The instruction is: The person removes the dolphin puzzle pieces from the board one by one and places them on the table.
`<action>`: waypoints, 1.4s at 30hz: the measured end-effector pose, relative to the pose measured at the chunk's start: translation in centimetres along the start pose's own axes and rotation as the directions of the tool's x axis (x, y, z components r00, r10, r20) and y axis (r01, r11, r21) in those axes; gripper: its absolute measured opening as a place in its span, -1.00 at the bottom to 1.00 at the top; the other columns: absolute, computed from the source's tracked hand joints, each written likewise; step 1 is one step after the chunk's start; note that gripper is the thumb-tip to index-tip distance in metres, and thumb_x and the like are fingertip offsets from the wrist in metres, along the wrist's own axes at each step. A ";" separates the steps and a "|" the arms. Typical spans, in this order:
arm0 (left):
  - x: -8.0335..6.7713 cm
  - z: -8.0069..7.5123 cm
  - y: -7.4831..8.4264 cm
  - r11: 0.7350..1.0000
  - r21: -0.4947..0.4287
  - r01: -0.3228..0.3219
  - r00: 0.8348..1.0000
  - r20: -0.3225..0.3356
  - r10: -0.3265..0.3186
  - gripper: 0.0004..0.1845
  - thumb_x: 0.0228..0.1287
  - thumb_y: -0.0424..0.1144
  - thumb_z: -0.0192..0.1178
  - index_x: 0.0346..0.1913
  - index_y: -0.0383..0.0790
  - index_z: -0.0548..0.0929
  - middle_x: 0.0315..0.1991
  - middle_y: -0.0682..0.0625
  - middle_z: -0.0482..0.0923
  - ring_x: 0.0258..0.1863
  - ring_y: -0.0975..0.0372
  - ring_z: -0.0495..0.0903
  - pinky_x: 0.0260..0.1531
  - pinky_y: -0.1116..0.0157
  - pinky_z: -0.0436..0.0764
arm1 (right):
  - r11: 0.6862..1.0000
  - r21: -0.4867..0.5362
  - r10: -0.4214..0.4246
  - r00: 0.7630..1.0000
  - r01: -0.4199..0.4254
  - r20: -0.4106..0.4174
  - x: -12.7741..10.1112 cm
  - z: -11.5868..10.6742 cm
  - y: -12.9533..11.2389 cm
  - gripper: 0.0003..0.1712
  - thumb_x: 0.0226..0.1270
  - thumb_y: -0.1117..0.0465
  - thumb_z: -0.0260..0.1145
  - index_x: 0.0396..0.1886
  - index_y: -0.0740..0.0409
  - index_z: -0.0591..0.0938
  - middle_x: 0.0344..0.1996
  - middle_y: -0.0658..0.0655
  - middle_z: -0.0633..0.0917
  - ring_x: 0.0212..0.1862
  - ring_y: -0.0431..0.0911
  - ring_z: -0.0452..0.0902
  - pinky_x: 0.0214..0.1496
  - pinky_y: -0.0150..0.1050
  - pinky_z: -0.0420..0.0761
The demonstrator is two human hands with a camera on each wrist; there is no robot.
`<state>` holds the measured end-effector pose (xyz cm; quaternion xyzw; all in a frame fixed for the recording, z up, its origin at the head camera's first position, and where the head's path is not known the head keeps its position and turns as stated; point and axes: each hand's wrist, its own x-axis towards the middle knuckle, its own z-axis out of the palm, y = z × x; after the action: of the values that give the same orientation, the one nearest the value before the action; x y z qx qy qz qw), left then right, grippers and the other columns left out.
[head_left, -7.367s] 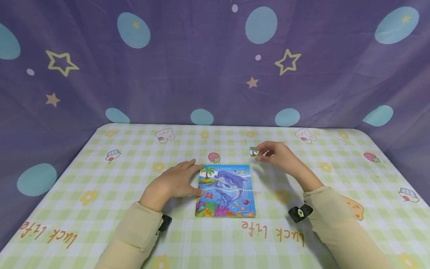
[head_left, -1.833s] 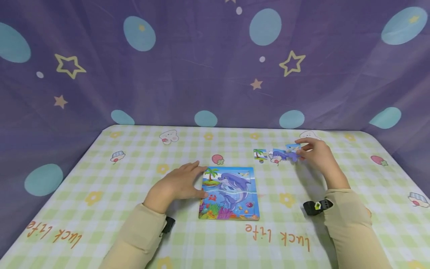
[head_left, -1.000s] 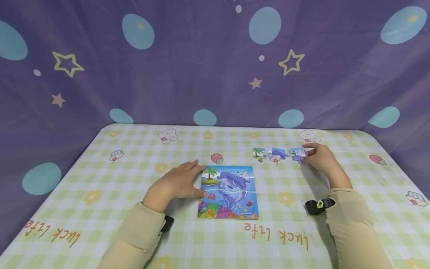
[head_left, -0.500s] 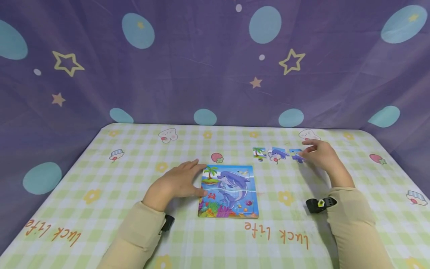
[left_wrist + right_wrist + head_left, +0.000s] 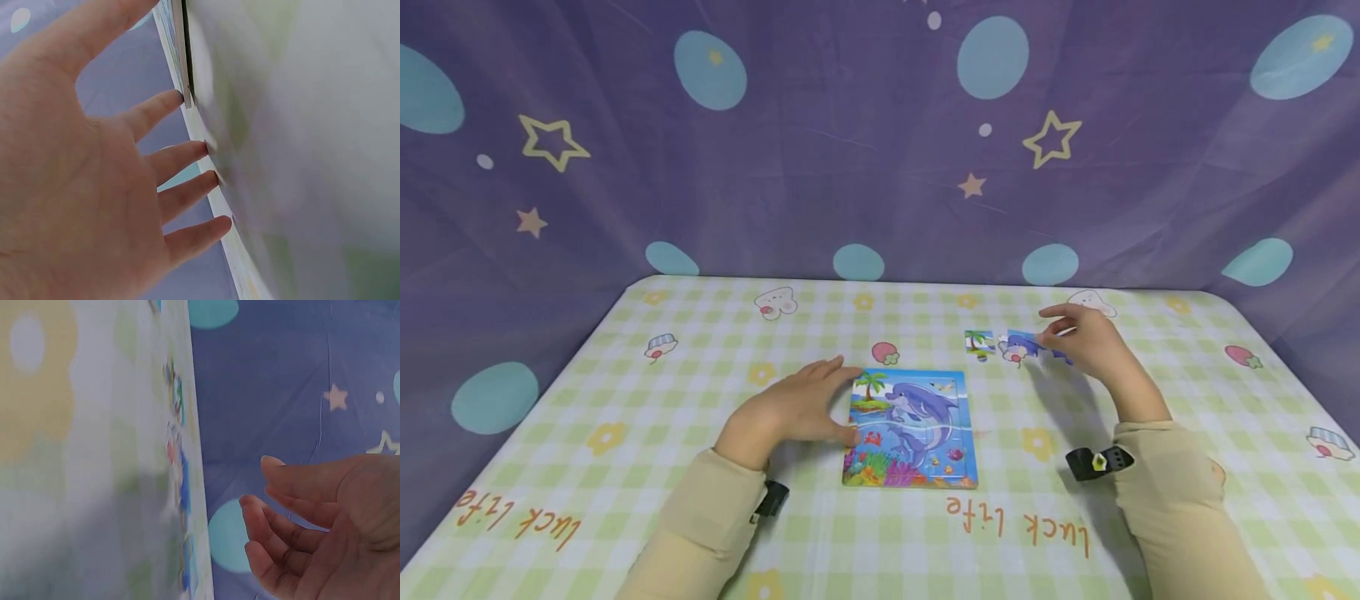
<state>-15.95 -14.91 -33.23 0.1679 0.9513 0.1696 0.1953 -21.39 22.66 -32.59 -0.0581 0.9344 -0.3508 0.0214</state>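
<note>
A square dolphin jigsaw puzzle (image 5: 910,429) lies on the table. My left hand (image 5: 790,412) rests at its left side, fingers spread; in the left wrist view the index fingertip touches the edge of the puzzle board (image 5: 181,56). Beyond the puzzle, to the right, three loose puzzle pieces form a row: a palm-tree piece (image 5: 977,341), a dolphin-head piece (image 5: 1022,342) and a third purple-blue piece (image 5: 1062,357), mostly hidden behind my right hand (image 5: 1090,346). That hand hovers over the row with loosely bent fingers. The right wrist view shows nothing between its fingertips.
A checked tablecloth (image 5: 700,483) printed with flowers, strawberries and lettering covers the table. Behind it hangs a purple curtain (image 5: 880,150) with stars and blue ovals. Black straps with cameras are on both wrists.
The right hand, earlier holding the palm-tree piece, has since set out the row of pieces. It has just let go of the third piece and moved left above it. The left hand stays put.
</note>
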 end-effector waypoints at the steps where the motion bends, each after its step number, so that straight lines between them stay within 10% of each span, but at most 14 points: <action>1: 0.0 0.0 -0.1 1.000 -0.009 -0.004 1.000 0.005 0.004 0.00 0.05 0.11 0.45 0.54 -0.01 0.21 0.57 -0.17 -0.05 0.53 -0.10 -0.05 0.41 -0.19 0.10 | 1.000 0.004 -0.011 1.000 0.011 0.002 0.0 0.1 -0.3 -0.47 0.38 0.26 0.32 0.26 0.43 0.48 -0.11 0.37 0.68 -0.03 0.23 0.61 -0.14 -0.03 0.60; 42: 0.2 -0.1 0.2 0.996 -0.020 -0.088 0.996 0.015 0.088 0.13 -0.09 0.10 0.56 0.52 -0.23 0.21 0.55 -0.16 0.04 0.51 -0.07 0.02 0.43 -0.10 0.12 | 0.963 0.146 -0.249 0.952 0.225 0.177 -3.2 9.0 -9.8 -0.72 0.28 0.27 0.43 -0.03 0.24 0.70 -0.39 -0.01 0.65 -0.31 -0.09 0.58 -0.31 -0.25 0.58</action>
<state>-16.13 -14.70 -33.13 0.2091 0.9397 0.1860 0.1969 -16.58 9.85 -32.92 -0.2023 0.8905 -0.4008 0.0733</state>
